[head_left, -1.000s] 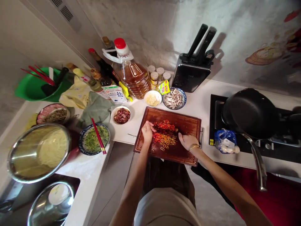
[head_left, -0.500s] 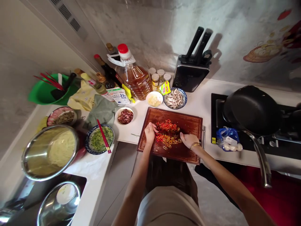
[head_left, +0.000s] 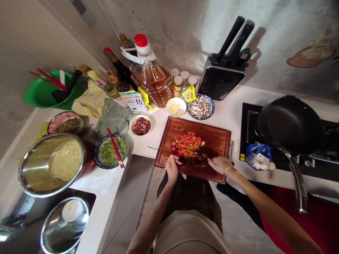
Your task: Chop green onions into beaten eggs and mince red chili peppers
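On the brown wooden cutting board (head_left: 169, 132) lies a pile of chopped red and yellow-green chillies (head_left: 189, 141), with ring slices along its near side. My right hand (head_left: 219, 165) is closed at the board's right, around what looks like a knife handle. The knife (head_left: 195, 164) appears almost edge-on as a thin dark line between my hands, nearer to me than the chillies. My left hand (head_left: 172, 165) is closed, its fingertips at the blade's left end. Much of the knife is hidden by my hands and its angle.
Behind the board stand a bowl of minced garlic (head_left: 176, 107), a plate of sliced mushrooms (head_left: 200, 107) and a knife block (head_left: 221, 79). Left are a bowl of dark meat (head_left: 141, 126), green egg mixture with chopsticks (head_left: 109, 151) and a steel pot (head_left: 51, 165). A wok (head_left: 290, 123) sits right.
Both hands and the knife have moved toward me, from over the chillies to the board's near side. The pile is more fully visible. The camera view has shifted slightly.
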Demonstrator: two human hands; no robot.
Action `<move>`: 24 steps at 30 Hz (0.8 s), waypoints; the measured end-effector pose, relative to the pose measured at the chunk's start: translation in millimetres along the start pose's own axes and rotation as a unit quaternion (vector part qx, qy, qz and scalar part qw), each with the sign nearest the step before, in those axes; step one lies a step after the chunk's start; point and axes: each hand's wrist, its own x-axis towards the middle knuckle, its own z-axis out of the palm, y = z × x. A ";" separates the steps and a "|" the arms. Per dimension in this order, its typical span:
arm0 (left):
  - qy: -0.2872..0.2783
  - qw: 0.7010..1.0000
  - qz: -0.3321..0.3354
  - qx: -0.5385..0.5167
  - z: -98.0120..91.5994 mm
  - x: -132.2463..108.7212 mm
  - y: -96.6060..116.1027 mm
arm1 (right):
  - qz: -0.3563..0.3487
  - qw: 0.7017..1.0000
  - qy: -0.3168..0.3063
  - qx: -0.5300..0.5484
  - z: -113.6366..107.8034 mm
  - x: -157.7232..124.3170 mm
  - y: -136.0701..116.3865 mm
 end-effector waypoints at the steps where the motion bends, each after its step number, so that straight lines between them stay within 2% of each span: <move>1: 0.000 1.000 0.000 -0.001 3.3 -1.8 -2.4 | -0.001 1.000 -0.004 -0.005 -0.6 4.3 3.8; 4: 0.017 1.000 0.014 -0.002 13.5 6.1 0.6 | 0.009 1.000 -0.004 -0.018 -13.3 18.9 10.1; 7: 0.036 0.999 0.037 -0.006 21.0 28.7 17.8 | 0.017 0.999 0.026 -0.029 -35.3 30.0 10.3; 11: 0.027 0.996 0.078 -0.020 21.1 55.0 44.1 | 0.017 0.997 0.072 -0.033 -59.9 31.3 7.5; 13: 0.018 0.996 0.087 -0.026 18.5 61.1 47.6 | 0.012 0.997 0.074 -0.029 -65.4 29.6 4.7; 16: 0.027 0.996 0.075 -0.028 17.4 65.7 36.2 | 0.020 0.998 0.053 -0.028 -64.3 31.9 -1.2; 20: 0.034 0.998 0.057 -0.022 23.3 66.5 12.8 | 0.038 0.997 0.052 -0.034 -48.2 40.4 -6.6; 24: 0.022 0.998 0.055 -0.026 26.2 60.4 12.6 | 0.046 0.995 0.073 -0.046 -35.3 38.5 -7.4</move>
